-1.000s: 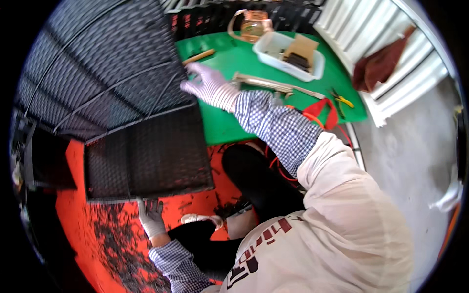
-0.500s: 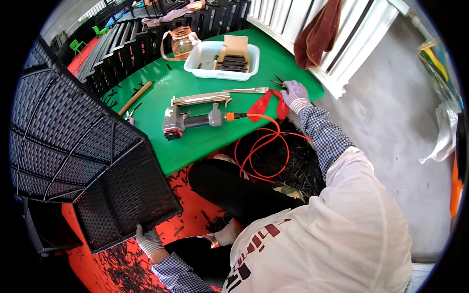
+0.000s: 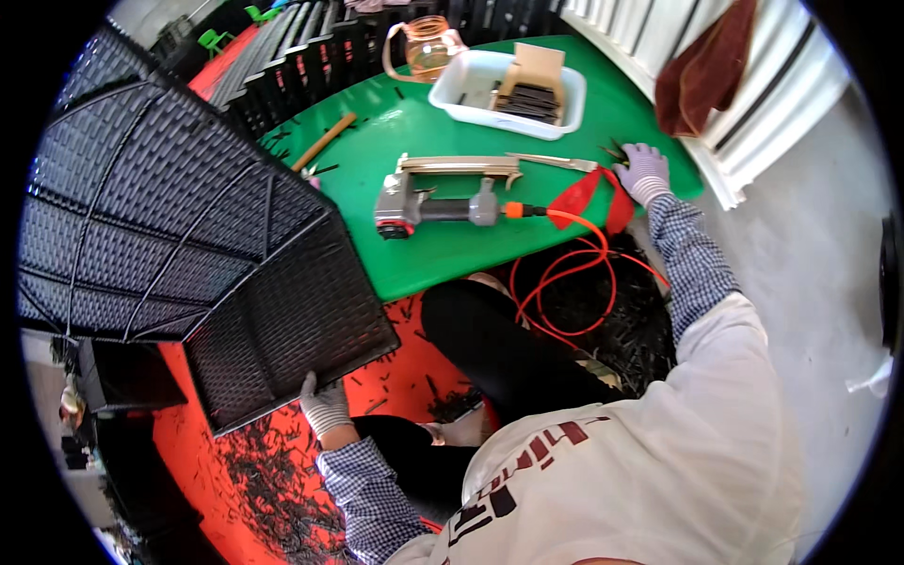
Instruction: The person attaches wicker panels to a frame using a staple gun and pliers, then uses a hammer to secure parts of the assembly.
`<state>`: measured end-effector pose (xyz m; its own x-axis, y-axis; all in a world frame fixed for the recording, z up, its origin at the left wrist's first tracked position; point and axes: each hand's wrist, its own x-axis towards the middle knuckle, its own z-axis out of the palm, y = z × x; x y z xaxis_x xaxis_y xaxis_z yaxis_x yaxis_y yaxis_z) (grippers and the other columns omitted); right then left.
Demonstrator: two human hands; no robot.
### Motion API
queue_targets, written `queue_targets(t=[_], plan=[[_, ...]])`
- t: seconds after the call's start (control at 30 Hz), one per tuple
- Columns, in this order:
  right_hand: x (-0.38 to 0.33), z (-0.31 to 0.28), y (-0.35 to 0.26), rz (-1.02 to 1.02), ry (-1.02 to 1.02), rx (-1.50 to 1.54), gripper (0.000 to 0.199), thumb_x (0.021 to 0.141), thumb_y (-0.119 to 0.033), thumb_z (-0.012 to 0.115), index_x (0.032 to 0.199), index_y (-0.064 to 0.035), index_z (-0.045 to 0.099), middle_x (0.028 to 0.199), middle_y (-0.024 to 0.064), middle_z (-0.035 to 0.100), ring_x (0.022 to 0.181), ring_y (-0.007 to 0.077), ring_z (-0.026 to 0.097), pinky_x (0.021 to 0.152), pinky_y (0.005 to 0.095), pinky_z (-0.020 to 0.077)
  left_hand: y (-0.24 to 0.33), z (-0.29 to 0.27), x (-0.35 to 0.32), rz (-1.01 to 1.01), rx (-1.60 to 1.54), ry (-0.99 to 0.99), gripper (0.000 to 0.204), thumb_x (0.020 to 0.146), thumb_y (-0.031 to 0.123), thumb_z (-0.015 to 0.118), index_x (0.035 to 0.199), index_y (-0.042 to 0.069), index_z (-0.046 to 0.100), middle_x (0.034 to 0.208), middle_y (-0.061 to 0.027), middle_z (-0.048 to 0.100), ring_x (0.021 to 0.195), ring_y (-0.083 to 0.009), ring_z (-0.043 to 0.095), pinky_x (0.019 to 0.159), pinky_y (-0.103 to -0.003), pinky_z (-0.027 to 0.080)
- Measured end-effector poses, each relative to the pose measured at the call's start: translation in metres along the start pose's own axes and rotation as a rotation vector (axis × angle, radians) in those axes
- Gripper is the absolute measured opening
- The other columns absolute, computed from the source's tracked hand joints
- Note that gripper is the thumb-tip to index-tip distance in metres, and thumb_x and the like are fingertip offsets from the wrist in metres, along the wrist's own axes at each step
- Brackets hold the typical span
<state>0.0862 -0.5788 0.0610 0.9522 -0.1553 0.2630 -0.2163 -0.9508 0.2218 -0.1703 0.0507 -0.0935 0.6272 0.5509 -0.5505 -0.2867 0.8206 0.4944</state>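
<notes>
Right hand [image 3: 643,172] shifted to green table [image 3: 443,254] edge.

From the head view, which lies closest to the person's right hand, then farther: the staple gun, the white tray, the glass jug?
From the right hand:
1. Staple gun, on the table to its left.
2. White tray, farther up the table.
3. Glass jug, beyond the tray's left end.

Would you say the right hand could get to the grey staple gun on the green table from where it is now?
Probably yes: the right hand rests at the table edge, with bare green table between it and the staple gun.
</notes>
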Motion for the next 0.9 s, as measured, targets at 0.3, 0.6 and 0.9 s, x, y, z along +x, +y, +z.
queue_targets(t=[0.3,0.6,0.9], plan=[[0.007,-0.078,-0.174,-0.682,0.436,0.768,0.022,0.092,-0.029,0.067,0.105,-0.0127,0.071,0.102,0.0123,0.071,0.097,0.0323,0.067,0.09,0.0446,0.0539,0.003,0.01,-0.021,0.055,-0.019,0.028,0.034,0.094,0.009,0.064,0.126,0.001,0.062,0.13,-0.0143,0.065,0.119,-0.0342,0.062,0.102,-0.056,0.052],[0.056,-0.121,-0.434,-1.119,-0.027,0.603,0.033,0.094,-0.021,0.063,0.128,-0.0205,0.063,0.123,0.0062,0.065,0.112,0.0304,0.064,0.095,0.0442,0.0529,-0.011,-0.013,-0.024,0.05,-0.106,-0.443,0.06,0.097,0.037,0.067,0.146,0.007,0.049,0.15,-0.014,0.05,0.135,-0.0385,0.048,0.108,-0.062,0.044],[0.056,-0.124,-0.535,-1.213,-0.278,0.243,0.051,0.097,-0.027,0.06,0.144,-0.0116,0.052,0.142,0.0136,0.058,0.131,0.0327,0.055,0.108,0.039,0.0464,-0.022,-0.032,-0.03,-0.1,-0.017,-0.487,0.069,0.093,0.036,0.073,0.148,0.004,0.045,0.151,-0.0141,0.046,0.138,-0.0356,0.045,0.113,-0.058,0.04]])
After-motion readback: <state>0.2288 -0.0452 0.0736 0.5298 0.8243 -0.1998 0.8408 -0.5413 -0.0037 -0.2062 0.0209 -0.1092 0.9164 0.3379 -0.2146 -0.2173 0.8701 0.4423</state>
